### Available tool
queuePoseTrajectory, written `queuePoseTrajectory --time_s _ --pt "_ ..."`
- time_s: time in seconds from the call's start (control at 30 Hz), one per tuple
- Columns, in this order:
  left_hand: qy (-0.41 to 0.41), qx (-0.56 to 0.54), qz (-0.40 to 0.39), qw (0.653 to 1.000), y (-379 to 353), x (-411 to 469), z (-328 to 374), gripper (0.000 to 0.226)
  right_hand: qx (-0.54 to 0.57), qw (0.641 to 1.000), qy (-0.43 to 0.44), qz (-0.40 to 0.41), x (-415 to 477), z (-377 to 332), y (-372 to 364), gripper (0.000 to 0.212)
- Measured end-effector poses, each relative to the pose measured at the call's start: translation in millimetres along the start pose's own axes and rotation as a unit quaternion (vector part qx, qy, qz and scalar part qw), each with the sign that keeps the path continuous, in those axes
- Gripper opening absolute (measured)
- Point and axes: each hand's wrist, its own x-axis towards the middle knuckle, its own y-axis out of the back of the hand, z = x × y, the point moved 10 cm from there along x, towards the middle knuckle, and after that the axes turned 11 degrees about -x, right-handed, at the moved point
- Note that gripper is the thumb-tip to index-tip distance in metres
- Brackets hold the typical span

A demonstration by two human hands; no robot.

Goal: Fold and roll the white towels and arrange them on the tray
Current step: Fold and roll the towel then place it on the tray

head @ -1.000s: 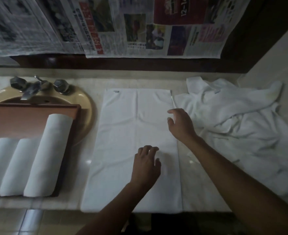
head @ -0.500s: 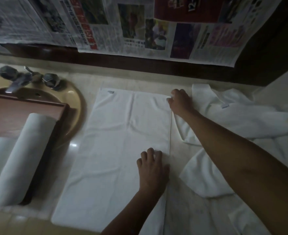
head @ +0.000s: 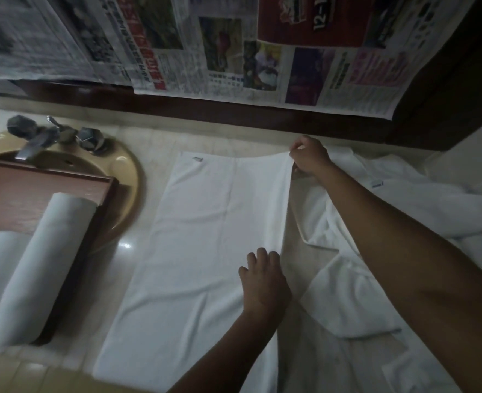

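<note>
A white towel (head: pixel 205 251) lies spread flat lengthwise on the marble counter. My right hand (head: pixel 309 158) pinches its far right corner and lifts it slightly off the counter. My left hand (head: pixel 263 282) presses flat on the towel's right edge, nearer to me. At the left a brown wooden tray (head: pixel 35 185) holds rolled white towels (head: pixel 38 265), two plainly in view. A heap of loose white towels (head: pixel 404 236) lies at the right, partly under my right arm.
A tan sink (head: pixel 126 194) with a metal tap (head: pixel 32 140) and knobs sits behind the tray. Newspapers (head: pixel 234 52) hang on the wall behind the counter. A pale wall (head: pixel 478 154) bounds the counter at the far right.
My right hand reached from the towel's mid right edge to its far right corner and now pinches and lifts it. My left hand shifted to the right edge and stays pressed down.
</note>
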Motion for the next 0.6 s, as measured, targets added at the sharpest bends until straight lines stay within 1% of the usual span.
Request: queuePoseTrajectory --time_s 0.03,0.1,0.13,0.17,0.23,0.3,0.33,0.37,0.4,0.43,0.47,0.5,0.53,0.6 --pt "0.003 -0.038 -0.002 0.999 3 2 1 0.022 0.025 1.0 -0.005 -0.008 0 -1 1 0.016" --pt "-0.001 -0.117 -0.014 0.993 10 6 1 0.01 0.1 0.994 -0.005 -0.041 0 -3 -2 0.017" --pt "-0.003 -0.157 -0.017 0.987 18 6 2 0.01 0.136 0.988 0.001 -0.066 -1 -5 -5 0.019" --pt "0.001 -0.195 -0.009 0.981 31 5 2 0.015 0.157 0.983 0.011 -0.09 -2 -9 -7 0.021" --pt "0.032 -0.27 -0.003 0.962 56 4 -10 0.022 0.16 0.979 0.052 -0.111 -6 -22 -9 0.021" --pt "0.061 -0.317 -0.034 0.946 70 2 -27 0.03 0.157 0.977 0.092 -0.107 -10 -39 -9 0.015" --pt "0.085 -0.371 -0.053 0.923 74 1 -39 0.032 0.152 0.977 0.109 -0.099 -10 -48 -11 0.012" --pt "0.112 -0.447 -0.065 0.885 80 -2 -50 0.03 0.142 0.978 0.128 -0.087 -10 -59 -15 0.01" --pt "0.142 -0.518 -0.073 0.84 86 -5 -63 0.026 0.125 0.979 0.146 -0.073 -10 -72 -19 0.008" --pt "0.167 -0.572 -0.078 0.799 90 -8 -74 0.022 0.109 0.978 0.164 -0.064 -11 -85 -24 0.005" --pt "0.185 -0.6 -0.081 0.774 97 -11 -86 0.02 0.094 0.978 0.179 -0.058 -13 -100 -32 0.004" --pt "0.195 -0.614 -0.08 0.761 103 -14 -97 0.02 0.08 0.977 0.189 -0.056 -14 -114 -42 0.003" --pt "0.203 -0.619 -0.081 0.754 110 -16 -111 0.02 0.068 0.977 0.193 -0.056 -15 -127 -56 0.004" --pt "0.216 -0.617 -0.08 0.752 118 -19 -138 0.019 0.034 0.978 0.197 -0.054 -15 -149 -84 0.01"
